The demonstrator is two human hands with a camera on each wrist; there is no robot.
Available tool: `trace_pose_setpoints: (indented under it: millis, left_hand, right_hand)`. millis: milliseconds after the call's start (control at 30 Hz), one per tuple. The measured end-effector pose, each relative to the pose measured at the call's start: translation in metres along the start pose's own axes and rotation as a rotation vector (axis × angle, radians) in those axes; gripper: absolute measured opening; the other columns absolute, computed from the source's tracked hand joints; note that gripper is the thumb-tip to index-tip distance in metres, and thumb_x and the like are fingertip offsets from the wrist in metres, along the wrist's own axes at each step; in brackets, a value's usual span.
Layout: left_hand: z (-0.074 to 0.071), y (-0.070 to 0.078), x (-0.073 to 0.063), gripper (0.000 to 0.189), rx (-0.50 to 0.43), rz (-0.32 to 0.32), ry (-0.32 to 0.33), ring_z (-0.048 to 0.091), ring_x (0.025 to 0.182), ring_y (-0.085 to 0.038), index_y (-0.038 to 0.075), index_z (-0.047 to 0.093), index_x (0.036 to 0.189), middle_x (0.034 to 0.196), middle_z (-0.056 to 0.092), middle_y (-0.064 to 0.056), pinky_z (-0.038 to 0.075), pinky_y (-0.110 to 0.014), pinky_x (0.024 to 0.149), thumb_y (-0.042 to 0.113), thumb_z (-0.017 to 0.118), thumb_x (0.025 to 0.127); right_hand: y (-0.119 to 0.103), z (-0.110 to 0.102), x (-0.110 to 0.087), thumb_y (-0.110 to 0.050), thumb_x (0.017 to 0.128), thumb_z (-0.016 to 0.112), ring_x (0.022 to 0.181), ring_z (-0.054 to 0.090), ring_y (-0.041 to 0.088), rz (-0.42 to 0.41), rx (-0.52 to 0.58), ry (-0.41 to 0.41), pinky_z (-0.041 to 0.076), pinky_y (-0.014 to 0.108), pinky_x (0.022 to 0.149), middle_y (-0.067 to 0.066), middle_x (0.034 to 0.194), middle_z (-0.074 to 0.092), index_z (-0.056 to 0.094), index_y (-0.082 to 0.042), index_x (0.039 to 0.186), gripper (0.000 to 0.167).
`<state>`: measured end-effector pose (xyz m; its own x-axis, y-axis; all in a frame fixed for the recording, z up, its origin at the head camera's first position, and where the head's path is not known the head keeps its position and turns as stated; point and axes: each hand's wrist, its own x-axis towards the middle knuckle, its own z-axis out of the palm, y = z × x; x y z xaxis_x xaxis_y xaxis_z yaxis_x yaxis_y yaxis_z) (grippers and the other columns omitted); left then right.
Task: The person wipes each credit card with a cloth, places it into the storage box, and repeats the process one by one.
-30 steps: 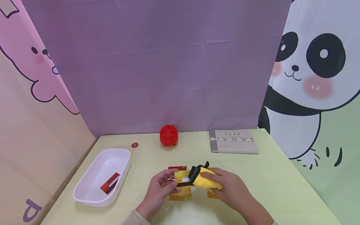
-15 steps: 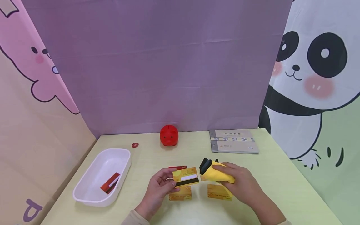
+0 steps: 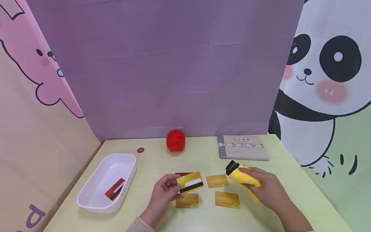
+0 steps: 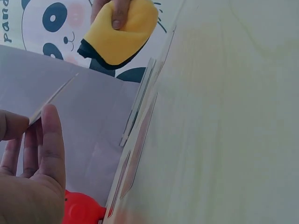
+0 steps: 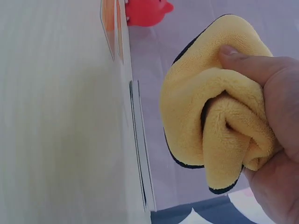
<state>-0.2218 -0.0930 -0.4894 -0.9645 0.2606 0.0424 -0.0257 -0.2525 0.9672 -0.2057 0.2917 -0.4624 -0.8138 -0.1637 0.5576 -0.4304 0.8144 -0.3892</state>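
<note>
My left hand [image 3: 165, 193] pinches a gold bank card [image 3: 190, 182] by its left end, its back with a black stripe and white strip facing me. In the left wrist view that card [image 4: 55, 99] appears edge-on between thumb and fingers. To the right, my right hand [image 3: 268, 187] grips a folded yellow cloth [image 3: 243, 178] with dark edging, held apart from the card. The right wrist view shows the cloth [image 5: 210, 107] bunched, thumb pressed on it. Below lie gold cards: one under the left hand [image 3: 187, 201], one at centre [image 3: 217, 181], one nearer me [image 3: 227, 200].
A red card [image 3: 183, 174] lies partly hidden behind the held one. At left, a white tray [image 3: 84, 196] holds an orange-red card [image 3: 115, 189]. Along the back are a small red disc [image 3: 140, 150], a red piggy bank [image 3: 175, 140] and a grey booklet [image 3: 243, 147].
The right hand and cloth have moved off the held card to the right, uncovering its stripe and the gold cards beneath. The left hand keeps its pinch, nearly in place.
</note>
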Motion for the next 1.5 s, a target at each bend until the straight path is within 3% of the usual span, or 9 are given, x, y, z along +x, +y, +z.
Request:
trace_pose_setpoints:
  millis: [300, 467, 900, 1167, 1333, 1500]
  left_hand:
    - [0.000, 0.000, 0.002, 0.039, 0.074, 0.009, 0.068, 0.065, 0.097, -0.025, -0.002, 0.059, 0.133, 0.102, 0.063, -0.009, 0.064, -0.033, 0.080, 0.001, 0.072, 0.096]
    - [0.000, -0.002, 0.003, 0.037, 0.064, 0.020, 0.092, 0.063, 0.090, -0.021, -0.003, 0.059, 0.129, 0.098, 0.061, -0.007, 0.062, -0.029, 0.073, -0.002, 0.073, 0.094]
    - [-0.005, 0.009, 0.003, 0.036, 0.055, 0.085, 0.097, 0.066, 0.100, -0.029, -0.001, 0.054, 0.129, 0.110, 0.060, -0.017, 0.065, -0.037, 0.083, -0.007, 0.067, 0.096]
    - [-0.019, 0.026, 0.000, 0.034, 0.065, 0.131, 0.140, 0.065, 0.108, -0.033, 0.002, 0.057, 0.129, 0.120, 0.058, -0.021, 0.065, -0.040, 0.085, -0.009, 0.064, 0.097]
    - [-0.031, 0.035, -0.002, 0.035, 0.067, 0.180, 0.174, 0.068, 0.105, -0.032, 0.001, 0.063, 0.130, 0.122, 0.059, -0.023, 0.064, -0.041, 0.087, -0.011, 0.062, 0.097]
    - [-0.045, 0.043, -0.007, 0.038, 0.047, 0.231, 0.198, 0.070, 0.100, -0.029, -0.003, 0.063, 0.131, 0.123, 0.060, -0.023, 0.063, -0.045, 0.088, -0.016, 0.063, 0.095]
  right_hand:
    - [0.002, -0.003, -0.001, -0.010, 0.074, 0.095, 0.100, 0.071, 0.026, 0.036, -0.002, -0.010, 0.060, 0.047, 0.080, 0.004, 0.118, 0.075, 0.076, -0.029, 0.130, 0.062]
    - [0.001, -0.003, -0.001, -0.010, 0.073, 0.095, 0.102, 0.072, 0.031, 0.020, -0.020, -0.003, 0.060, 0.053, 0.082, 0.005, 0.117, 0.076, 0.076, -0.028, 0.129, 0.062]
    - [0.002, -0.002, -0.002, -0.010, 0.073, 0.095, 0.100, 0.072, 0.029, 0.001, -0.030, 0.000, 0.060, 0.052, 0.081, 0.004, 0.115, 0.076, 0.076, -0.028, 0.128, 0.062]
    - [0.003, -0.001, -0.002, -0.008, 0.073, 0.095, 0.106, 0.071, 0.036, 0.023, -0.006, -0.015, 0.059, 0.058, 0.087, 0.007, 0.118, 0.076, 0.076, -0.027, 0.129, 0.062]
    - [0.003, 0.000, -0.003, -0.009, 0.072, 0.095, 0.098, 0.071, 0.025, 0.006, -0.022, 0.001, 0.060, 0.047, 0.079, 0.003, 0.115, 0.076, 0.076, -0.029, 0.129, 0.064]
    - [0.004, 0.002, -0.003, -0.009, 0.072, 0.096, 0.096, 0.070, 0.022, -0.009, -0.021, 0.008, 0.060, 0.042, 0.078, 0.001, 0.115, 0.076, 0.076, -0.030, 0.129, 0.064]
